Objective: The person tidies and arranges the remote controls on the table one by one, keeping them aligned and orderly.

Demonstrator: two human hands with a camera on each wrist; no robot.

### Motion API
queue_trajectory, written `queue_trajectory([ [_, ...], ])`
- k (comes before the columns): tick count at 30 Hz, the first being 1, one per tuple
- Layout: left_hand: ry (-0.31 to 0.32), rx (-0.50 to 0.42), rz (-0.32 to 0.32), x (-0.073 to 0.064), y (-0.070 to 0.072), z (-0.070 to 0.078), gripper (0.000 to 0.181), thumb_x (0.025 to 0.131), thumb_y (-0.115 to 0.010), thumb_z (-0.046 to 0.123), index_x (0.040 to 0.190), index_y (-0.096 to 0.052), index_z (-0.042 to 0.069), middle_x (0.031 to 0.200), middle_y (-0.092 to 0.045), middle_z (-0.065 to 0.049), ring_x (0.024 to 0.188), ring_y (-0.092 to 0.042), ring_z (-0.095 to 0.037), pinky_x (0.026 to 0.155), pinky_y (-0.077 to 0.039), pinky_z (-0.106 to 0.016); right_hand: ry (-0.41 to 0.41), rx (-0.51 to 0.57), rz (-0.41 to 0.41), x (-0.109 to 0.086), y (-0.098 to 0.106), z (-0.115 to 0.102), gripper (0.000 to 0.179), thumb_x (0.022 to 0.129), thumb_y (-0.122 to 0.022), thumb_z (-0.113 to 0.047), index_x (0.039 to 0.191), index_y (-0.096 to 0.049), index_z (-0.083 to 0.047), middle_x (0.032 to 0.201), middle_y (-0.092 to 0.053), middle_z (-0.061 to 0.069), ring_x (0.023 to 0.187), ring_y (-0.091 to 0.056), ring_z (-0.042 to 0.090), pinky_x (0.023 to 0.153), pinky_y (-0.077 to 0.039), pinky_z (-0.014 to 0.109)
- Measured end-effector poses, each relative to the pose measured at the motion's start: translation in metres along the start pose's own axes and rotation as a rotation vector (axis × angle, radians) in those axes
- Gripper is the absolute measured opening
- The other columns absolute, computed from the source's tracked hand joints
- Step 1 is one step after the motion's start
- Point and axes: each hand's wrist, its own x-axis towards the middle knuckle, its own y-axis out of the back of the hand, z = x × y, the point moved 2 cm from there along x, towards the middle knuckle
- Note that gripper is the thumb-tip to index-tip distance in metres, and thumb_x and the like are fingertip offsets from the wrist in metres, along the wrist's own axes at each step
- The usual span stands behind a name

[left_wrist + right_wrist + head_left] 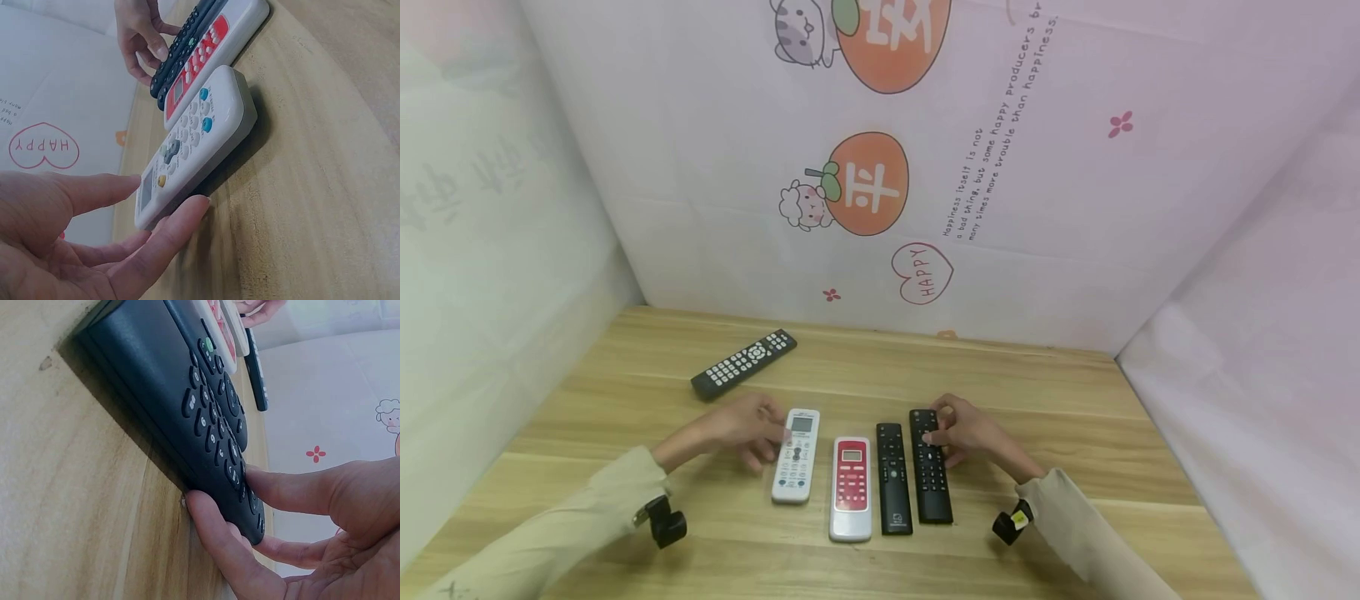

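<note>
A white remote control (796,457) with a grey display lies left of the middle, and my left hand (750,427) pinches its far left edge. In the left wrist view the thumb is at the display end and the fingers (164,245) lie along the side. At the right of the row, a long black remote (932,467) is held at its far end by my right hand (967,432). Its thumb presses on the buttons while the other fingers (215,534) curl at the edge. Between these two lie a red and white remote (851,490) and a slimmer black remote (894,479).
Another black remote (745,363) with white buttons lies slanted at the back left of the wooden table (1000,558). A printed white cloth (715,167) rises behind the table, with pale cloth sides at left and right.
</note>
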Motion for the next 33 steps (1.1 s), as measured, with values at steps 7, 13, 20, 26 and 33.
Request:
queue_trajectory([
  [7, -0.045, 0.04, 0.039, 0.001, 0.008, 0.004, 0.038, 0.097, -0.068, 0.009, 0.129, -0.058, -0.009, 0.101, -0.071, -0.019, 0.077, -0.071, -0.027, 0.063, -0.065, -0.04, 0.0, 0.004, 0.004, 0.0, 0.0, 0.0, 0.053, 0.094, -0.075, -0.001, 0.139, -0.048, 0.003, 0.097, -0.061, 0.016, 0.075, -0.069, 0.024, 0.064, -0.066, 0.042],
  [13, -0.11, 0.092, 0.075, 0.006, 0.025, 0.001, 0.034, 0.098, -0.064, 0.007, 0.128, -0.061, -0.009, 0.098, -0.07, -0.021, 0.075, -0.07, -0.028, 0.067, -0.064, -0.041, 0.011, 0.007, -0.003, 0.001, -0.001, 0.001, 0.053, 0.095, -0.075, -0.002, 0.139, -0.047, 0.004, 0.094, -0.06, 0.015, 0.073, -0.07, 0.024, 0.064, -0.066, 0.042],
  [20, -0.18, 0.185, 0.154, 0.014, 0.039, 0.001, 0.029, 0.099, -0.061, 0.007, 0.124, -0.066, -0.005, 0.102, -0.071, -0.02, 0.08, -0.068, -0.026, 0.07, -0.061, -0.04, 0.017, 0.01, -0.001, 0.001, 0.0, 0.003, 0.051, 0.095, -0.074, -0.002, 0.138, -0.047, 0.003, 0.092, -0.058, 0.013, 0.072, -0.069, 0.023, 0.064, -0.066, 0.042],
  [26, -0.247, 0.225, 0.224, 0.021, 0.052, -0.002, 0.031, 0.099, -0.064, 0.011, 0.123, -0.066, -0.008, 0.105, -0.072, -0.022, 0.084, -0.069, -0.029, 0.073, -0.061, -0.041, 0.021, 0.011, -0.003, 0.0, -0.001, 0.003, 0.052, 0.095, -0.074, -0.001, 0.139, -0.047, 0.004, 0.09, -0.056, 0.011, 0.072, -0.068, 0.023, 0.064, -0.066, 0.043],
  [33, -0.239, 0.221, 0.281, 0.023, 0.059, 0.005, 0.032, 0.102, -0.065, 0.015, 0.124, -0.065, -0.008, 0.118, -0.068, -0.027, 0.083, -0.067, -0.03, 0.069, -0.06, -0.04, 0.023, 0.005, 0.002, 0.0, -0.001, 0.003, 0.053, 0.095, -0.074, -0.001, 0.14, -0.047, 0.004, 0.089, -0.055, 0.011, 0.071, -0.067, 0.022, 0.064, -0.066, 0.042],
])
